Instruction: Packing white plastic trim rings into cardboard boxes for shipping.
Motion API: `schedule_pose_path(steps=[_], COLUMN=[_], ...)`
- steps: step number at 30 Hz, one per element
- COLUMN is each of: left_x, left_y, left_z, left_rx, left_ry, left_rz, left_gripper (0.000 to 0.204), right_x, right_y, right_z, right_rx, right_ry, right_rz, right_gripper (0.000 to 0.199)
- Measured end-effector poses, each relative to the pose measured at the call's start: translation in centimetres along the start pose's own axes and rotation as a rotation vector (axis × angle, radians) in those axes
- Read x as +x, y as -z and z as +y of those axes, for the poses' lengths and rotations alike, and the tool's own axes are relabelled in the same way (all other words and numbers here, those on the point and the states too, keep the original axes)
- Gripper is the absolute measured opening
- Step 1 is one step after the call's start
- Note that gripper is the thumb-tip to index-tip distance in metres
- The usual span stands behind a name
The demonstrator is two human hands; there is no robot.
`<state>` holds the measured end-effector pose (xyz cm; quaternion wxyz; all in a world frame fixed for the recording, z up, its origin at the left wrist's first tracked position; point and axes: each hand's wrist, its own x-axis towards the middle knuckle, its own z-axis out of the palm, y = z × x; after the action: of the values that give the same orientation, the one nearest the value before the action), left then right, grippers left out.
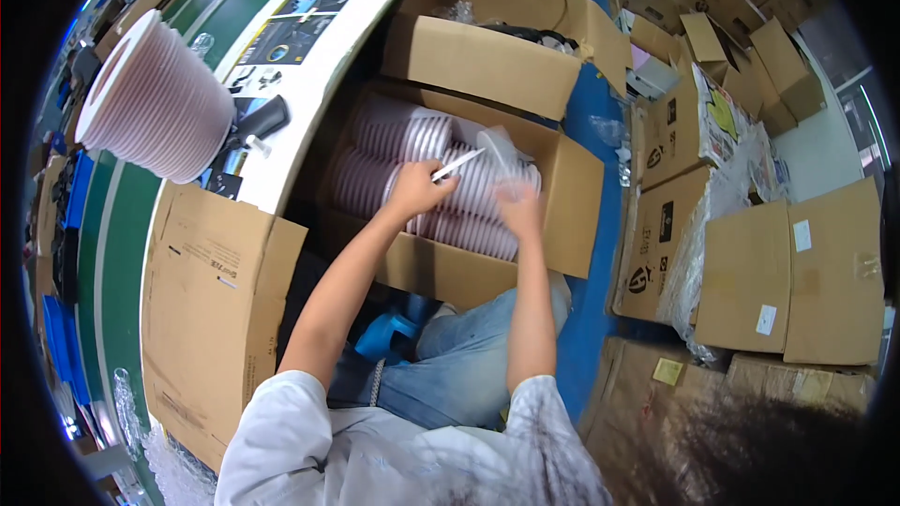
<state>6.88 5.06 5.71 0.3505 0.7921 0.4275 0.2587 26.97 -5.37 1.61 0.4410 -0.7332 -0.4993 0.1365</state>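
An open cardboard box in front of me holds rows of nested, pale pink round pieces, their ridged edges facing up. My left hand is over these rows, its fingers closed on a thin white strip that points up and to the right. Whether this is a flat strip or a disc seen edge-on is unclear. To its right, my right hand is smeared by motion above the same rows. A translucent plastic piece is just beyond its fingers; I cannot make out whether they grip it.
On the white bench to the left stands a tall stack of pink round pieces, beside a black object. A second open box lies beyond mine. Cartons and clear wrap crowd the right side.
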Motion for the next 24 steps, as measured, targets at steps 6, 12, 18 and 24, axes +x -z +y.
schedule_pose_path(steps=[6, 12, 18, 24], left_x=[-0.2, -1.3, -1.0, -0.7], left_y=[-0.5, -0.6, 0.4, 0.4], left_z=[-0.8, -2.2, -2.0, -1.6], left_rx=[0.036, 0.039, 0.159, 0.03], left_ry=[0.066, 0.054, 0.188, 0.123], left_rz=[-0.006, 0.082, -0.056, 0.057], left_gripper=[0.043, 0.032, 0.029, 0.026], right_x=[0.5, 1.2, -0.3, -0.1], right_y=[0.0, -1.6, -1.6, 0.0], right_z=[2.3, -1.1, -1.5, -1.0], right_rx=[0.441, 0.377, 0.302, 0.456], right_ry=[-0.302, -0.449, -0.124, -0.023], right_rz=[0.548, 0.425, -0.397, -0.585], right_gripper=[0.014, 0.014, 0.01, 0.01])
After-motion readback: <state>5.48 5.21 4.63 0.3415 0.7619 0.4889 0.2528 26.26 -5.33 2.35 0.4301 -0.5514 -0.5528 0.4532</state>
